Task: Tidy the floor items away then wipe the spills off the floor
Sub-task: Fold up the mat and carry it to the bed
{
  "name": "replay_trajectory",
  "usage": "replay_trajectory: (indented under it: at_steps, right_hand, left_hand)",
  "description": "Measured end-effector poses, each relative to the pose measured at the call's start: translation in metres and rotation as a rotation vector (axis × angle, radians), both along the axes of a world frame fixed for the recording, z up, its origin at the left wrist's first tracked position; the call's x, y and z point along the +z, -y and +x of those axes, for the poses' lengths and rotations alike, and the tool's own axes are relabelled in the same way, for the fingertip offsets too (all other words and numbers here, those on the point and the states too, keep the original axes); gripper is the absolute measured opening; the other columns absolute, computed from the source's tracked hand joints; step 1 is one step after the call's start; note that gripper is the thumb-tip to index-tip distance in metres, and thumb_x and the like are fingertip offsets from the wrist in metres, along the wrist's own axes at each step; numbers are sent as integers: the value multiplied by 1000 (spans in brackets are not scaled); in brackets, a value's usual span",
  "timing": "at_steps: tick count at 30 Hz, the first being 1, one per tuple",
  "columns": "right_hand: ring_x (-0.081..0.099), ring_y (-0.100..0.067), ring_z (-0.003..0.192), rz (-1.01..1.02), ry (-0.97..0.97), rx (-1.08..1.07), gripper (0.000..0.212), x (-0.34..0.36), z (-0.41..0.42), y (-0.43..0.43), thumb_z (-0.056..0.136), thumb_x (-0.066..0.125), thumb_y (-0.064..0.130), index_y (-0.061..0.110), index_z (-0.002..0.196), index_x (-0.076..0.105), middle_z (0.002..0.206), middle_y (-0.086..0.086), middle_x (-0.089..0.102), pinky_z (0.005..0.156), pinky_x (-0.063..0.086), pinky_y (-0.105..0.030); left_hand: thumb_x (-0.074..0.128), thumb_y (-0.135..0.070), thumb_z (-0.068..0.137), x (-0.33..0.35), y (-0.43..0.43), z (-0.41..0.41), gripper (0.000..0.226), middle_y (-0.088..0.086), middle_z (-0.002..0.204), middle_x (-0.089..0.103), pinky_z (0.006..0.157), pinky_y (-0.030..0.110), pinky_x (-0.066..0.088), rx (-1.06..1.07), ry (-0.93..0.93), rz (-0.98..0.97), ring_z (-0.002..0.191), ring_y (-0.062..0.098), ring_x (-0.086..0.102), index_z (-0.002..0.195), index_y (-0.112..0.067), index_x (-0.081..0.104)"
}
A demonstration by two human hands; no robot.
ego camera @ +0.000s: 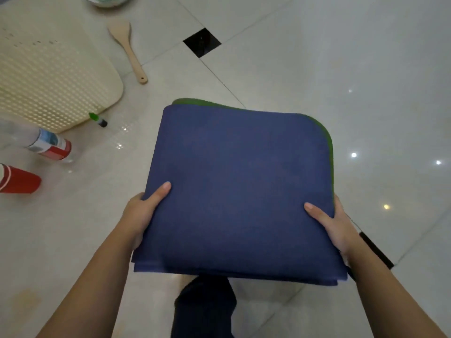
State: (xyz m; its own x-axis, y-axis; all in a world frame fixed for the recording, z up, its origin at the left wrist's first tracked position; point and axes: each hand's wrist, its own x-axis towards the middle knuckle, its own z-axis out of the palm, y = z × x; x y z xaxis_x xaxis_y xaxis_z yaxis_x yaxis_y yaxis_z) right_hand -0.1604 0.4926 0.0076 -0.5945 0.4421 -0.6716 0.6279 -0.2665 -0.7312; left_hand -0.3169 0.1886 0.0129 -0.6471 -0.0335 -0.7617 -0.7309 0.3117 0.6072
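Observation:
A folded blue mat point(240, 189) with a green underside showing along its far and right edges is held flat above the floor in the middle of the view. My left hand point(140, 213) grips its left edge, thumb lying on top. My right hand point(334, 225) grips its right edge the same way. On the floor at the left lie a wooden spatula point(128, 48), a green-capped marker point(98, 119), a clear plastic bottle point(46, 143) with a red and blue label, and a red paper cup point(18, 180). Wet patches glisten on the tile point(122, 137) beside the marker.
A cream perforated basket point(52, 81) lies on its side at the upper left. A bowl's rim point(107, 1) shows at the top edge. A yellowish stain point(25, 298) marks the tile at lower left. My dark-clad foot point(205, 303) is below the mat.

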Motion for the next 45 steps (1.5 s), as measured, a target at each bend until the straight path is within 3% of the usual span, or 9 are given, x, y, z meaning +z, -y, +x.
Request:
replay_trajectory:
  at_steps: [3,6,9,16,26,30,36,41,45]
  right_hand:
    - [62,-12,88,4,-35,-43,53,51,26,17,68,72,32,37,113,44,102,12,61,66,49,-29]
    - [61,-13,88,12,-63,-95,47,112,46,37,81,66,25,31,122,45,102,10,61,65,47,-28]
    - [59,-12,85,-4,-55,-111,50,184,61,54,86,57,27,22,133,40,109,0,59,63,46,-27]
    - [65,-19,90,7,-64,16,48,372,115,77,84,60,37,23,127,47,112,-1,64,63,50,-30]
    - [67,-15,87,-9,-127,153,29,591,251,133,86,61,29,22,114,55,103,4,67,60,52,-23]
    - [66,-16,88,21,-157,174,30,643,289,163,86,61,27,21,115,55,103,3,67,63,51,-25]
    - [64,-20,89,44,-174,267,35,687,317,226,86,60,28,19,119,53,108,-5,64,64,49,-30]
    - [64,-26,97,57,-172,417,47,706,329,296,83,61,38,23,126,50,115,-3,64,82,53,-43]
    - [61,-15,84,28,-170,586,27,711,340,362,89,56,31,21,113,51,97,4,64,64,47,-30]
  left_hand:
    - [65,-49,77,62,9,14,43,4,95,69,68,32,51,-8,-61,-31,86,24,66,103,-15,61]
    - [65,-50,77,135,25,28,33,2,93,70,68,31,51,-11,-89,-24,86,23,67,92,-20,61]
    - [66,-51,75,210,43,45,41,3,97,71,68,31,51,-3,-89,-16,87,23,68,99,-19,63]
    - [74,-66,52,384,86,116,81,6,101,74,71,34,53,23,18,32,91,27,70,112,-12,64]
    - [67,-66,59,577,163,306,72,6,102,74,82,39,52,132,96,76,97,28,67,109,-14,65]
    - [66,-66,65,628,198,360,68,6,100,74,79,37,52,206,35,100,95,28,68,109,-14,65]
    - [76,-76,26,684,268,415,103,4,98,75,82,36,54,296,-72,127,93,24,71,108,-13,67]
    - [75,-64,54,709,344,470,79,8,100,74,78,36,55,451,-121,117,90,27,70,111,-10,65]
    - [69,-61,67,721,404,538,68,6,101,72,74,35,54,618,-124,54,89,26,69,111,-9,63]
